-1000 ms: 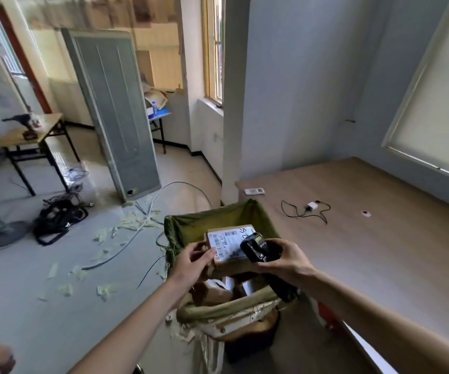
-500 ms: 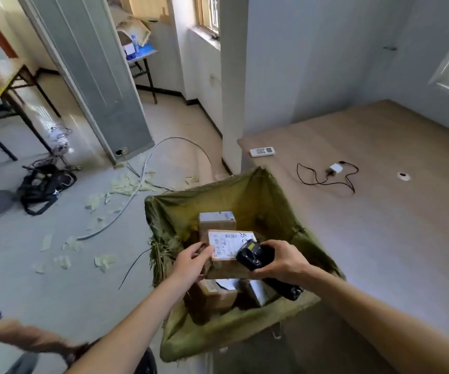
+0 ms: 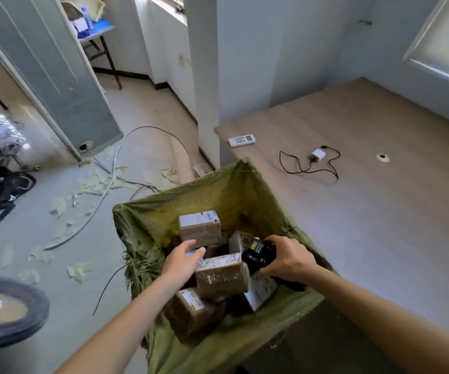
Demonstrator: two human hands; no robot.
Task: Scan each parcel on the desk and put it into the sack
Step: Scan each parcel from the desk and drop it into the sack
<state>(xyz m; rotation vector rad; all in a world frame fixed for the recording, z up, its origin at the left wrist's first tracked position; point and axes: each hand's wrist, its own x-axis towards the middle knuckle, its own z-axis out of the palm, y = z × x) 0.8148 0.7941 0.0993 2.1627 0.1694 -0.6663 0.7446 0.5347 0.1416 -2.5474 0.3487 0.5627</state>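
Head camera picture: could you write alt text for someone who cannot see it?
A person's left hand rests on a brown parcel lying on other parcels in an open green sack, while the right hand grips a black scanner. Beside the sack, a wooden desk holds a remote and a charger.

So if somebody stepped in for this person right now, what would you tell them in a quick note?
Left hand: fingers relaxed beside the parcel with the handwritten label, which lies in the green sack.
Right hand: grips the black scanner over the sack.
Done: several parcels are in the sack.
Left: no parcels show on the visible part of the desk, only a remote and a charger with cable. Check out of view.
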